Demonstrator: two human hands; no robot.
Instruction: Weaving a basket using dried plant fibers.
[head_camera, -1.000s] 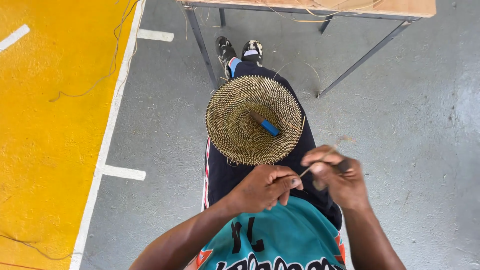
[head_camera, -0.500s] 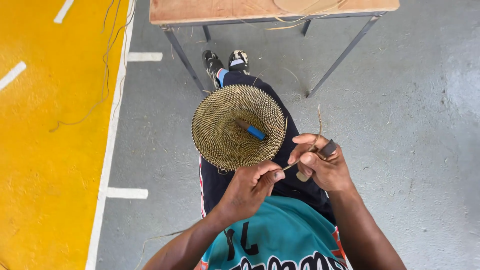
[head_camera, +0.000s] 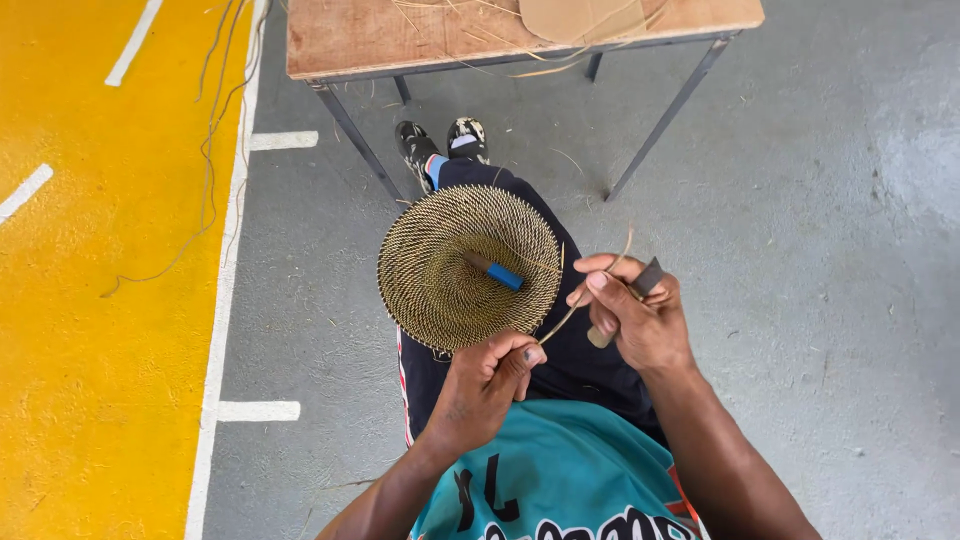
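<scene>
I see my left hand (head_camera: 485, 385) pinching the straw strand (head_camera: 562, 322) and my right hand (head_camera: 635, 315) clamped on a small knife (head_camera: 645, 278); a slip might snap the strand or nick a finger beside the coiled woven disc (head_camera: 468, 266) at centre frame.

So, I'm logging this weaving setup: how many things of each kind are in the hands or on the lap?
Round woven coil mat: 1
Blue-handled tool lying on the mat: 1
Pale fibre strand between left hand and right hand: 1
Small knife in the right hand: 1
Total: 4
</scene>
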